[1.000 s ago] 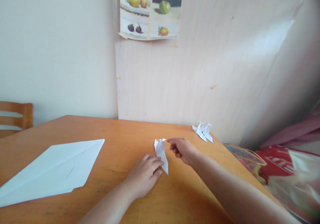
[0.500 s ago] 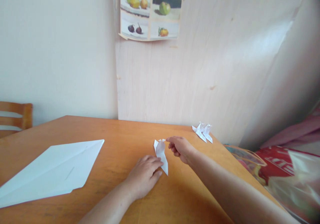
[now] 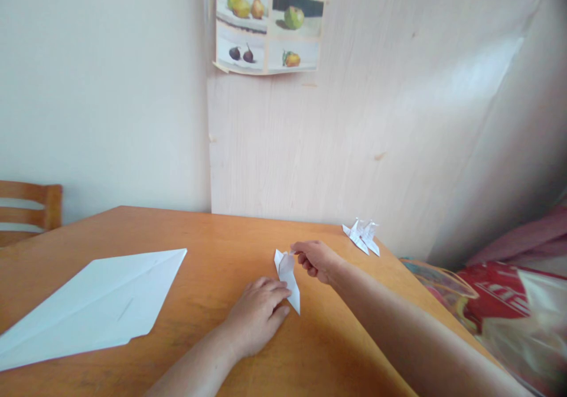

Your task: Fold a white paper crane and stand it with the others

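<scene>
A small folded white paper piece [image 3: 287, 277] lies on the orange wooden table [image 3: 212, 237]. My left hand [image 3: 257, 314] rests flat on the table with its fingers stretched out, and the fingertips press the paper's lower part. My right hand [image 3: 315, 260] has curled fingers, and its fingertips pinch the upper right tip of the same paper.
A large white sheet folded to a point [image 3: 93, 305] lies at the left. Finished small paper figures [image 3: 362, 236] sit at the far right corner by the wall. A wooden chair [image 3: 31, 211] stands at the left. Red and clear bags [image 3: 500, 302] lie off the table's right edge.
My right hand has slid a little left and taken hold of the paper's upper tip. My left hand has stayed in place.
</scene>
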`<control>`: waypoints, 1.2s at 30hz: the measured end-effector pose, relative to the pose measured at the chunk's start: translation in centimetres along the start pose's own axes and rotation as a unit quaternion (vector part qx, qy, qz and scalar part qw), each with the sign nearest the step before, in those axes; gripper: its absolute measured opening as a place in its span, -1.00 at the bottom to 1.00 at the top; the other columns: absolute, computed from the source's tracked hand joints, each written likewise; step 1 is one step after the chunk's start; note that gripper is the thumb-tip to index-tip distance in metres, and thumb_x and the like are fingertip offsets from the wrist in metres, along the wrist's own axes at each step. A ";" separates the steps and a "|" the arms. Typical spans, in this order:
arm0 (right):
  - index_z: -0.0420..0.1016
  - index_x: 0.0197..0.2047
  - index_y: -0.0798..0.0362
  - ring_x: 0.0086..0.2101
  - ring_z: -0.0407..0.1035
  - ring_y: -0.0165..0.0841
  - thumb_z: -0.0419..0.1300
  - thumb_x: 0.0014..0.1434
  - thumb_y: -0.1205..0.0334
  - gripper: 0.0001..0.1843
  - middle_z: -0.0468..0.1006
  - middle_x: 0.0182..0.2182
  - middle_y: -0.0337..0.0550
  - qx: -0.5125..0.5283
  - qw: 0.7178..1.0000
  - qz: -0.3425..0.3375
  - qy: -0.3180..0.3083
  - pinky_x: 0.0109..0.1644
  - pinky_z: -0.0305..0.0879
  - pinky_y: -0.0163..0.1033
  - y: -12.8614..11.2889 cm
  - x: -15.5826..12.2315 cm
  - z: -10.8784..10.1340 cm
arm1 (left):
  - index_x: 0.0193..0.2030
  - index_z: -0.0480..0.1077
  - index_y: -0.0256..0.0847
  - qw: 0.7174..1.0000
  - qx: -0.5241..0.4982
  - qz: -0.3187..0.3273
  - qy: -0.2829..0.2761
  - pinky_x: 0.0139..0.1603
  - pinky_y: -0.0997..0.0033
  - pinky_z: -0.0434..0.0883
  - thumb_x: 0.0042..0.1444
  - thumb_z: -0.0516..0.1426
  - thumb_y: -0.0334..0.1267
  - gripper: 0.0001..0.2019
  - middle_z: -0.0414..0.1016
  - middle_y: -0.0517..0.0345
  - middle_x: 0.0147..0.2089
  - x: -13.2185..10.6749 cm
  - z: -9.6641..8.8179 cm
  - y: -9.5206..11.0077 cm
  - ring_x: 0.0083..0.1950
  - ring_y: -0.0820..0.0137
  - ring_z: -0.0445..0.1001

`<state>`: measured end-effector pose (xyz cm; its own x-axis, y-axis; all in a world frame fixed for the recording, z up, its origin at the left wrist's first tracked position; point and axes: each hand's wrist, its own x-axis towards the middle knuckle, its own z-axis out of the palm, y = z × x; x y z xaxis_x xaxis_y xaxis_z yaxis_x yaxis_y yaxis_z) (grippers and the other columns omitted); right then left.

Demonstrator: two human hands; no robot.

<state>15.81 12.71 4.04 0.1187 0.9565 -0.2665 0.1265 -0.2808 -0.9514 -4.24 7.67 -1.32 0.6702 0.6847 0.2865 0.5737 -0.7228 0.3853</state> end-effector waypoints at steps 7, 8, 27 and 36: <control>0.29 -0.54 0.07 -0.69 0.06 -0.56 0.21 0.17 0.28 -0.73 0.28 -0.69 -0.35 -0.017 1.000 -0.007 0.008 -0.66 -0.16 -0.39 -0.5 -0.4 0.3 | 0.16 0.48 0.00 1.000 0.004 0.000 0.003 0.29 0.11 0.27 0.29 0.09 -0.27 -0.67 0.48 0.21 0.26 -0.1 -0.1 0.2 0.26 0.21 0.35; 0.28 -0.54 0.07 -0.69 0.06 -0.56 0.21 0.17 0.28 -0.72 0.28 -0.69 -0.35 -0.020 1.000 -0.008 0.008 -0.66 -0.16 -0.39 -0.6 -0.5 0.3 | 0.15 0.48 0.00 1.000 0.003 0.001 0.003 0.29 0.11 0.27 0.29 0.09 -0.27 -0.67 0.48 0.21 0.25 0.0 -0.1 0.2 0.25 0.21 0.36; 0.31 -0.39 0.04 -0.66 0.13 -0.51 0.10 0.27 0.12 -0.77 0.35 -0.62 -0.32 -0.073 0.994 -0.067 0.042 -0.59 -0.08 -0.36 0.9 -1.0 -1.2 | 0.16 0.48 -0.02 1.000 0.003 -0.003 -0.001 0.30 0.09 0.28 0.29 0.09 -0.24 -0.67 0.47 0.18 0.26 -0.1 -0.2 0.2 0.26 0.21 0.36; 0.33 -0.51 0.04 -0.42 0.29 -0.40 0.18 0.13 0.31 -0.81 0.40 -0.52 -0.29 -0.199 0.956 -0.214 0.034 -0.32 0.13 -0.29 5.0 -4.3 -0.4 | 0.13 0.49 -0.03 1.000 -0.001 0.008 0.011 0.26 0.09 0.31 0.27 0.11 -0.28 -0.68 0.50 0.12 0.21 0.0 -0.2 0.3 0.22 0.18 0.38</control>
<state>16.33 7.22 0.52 0.0341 0.9868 0.1583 0.5414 0.1149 -0.8329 -4.14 7.49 -1.04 0.6685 0.6753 0.3116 0.5619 -0.7331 0.3832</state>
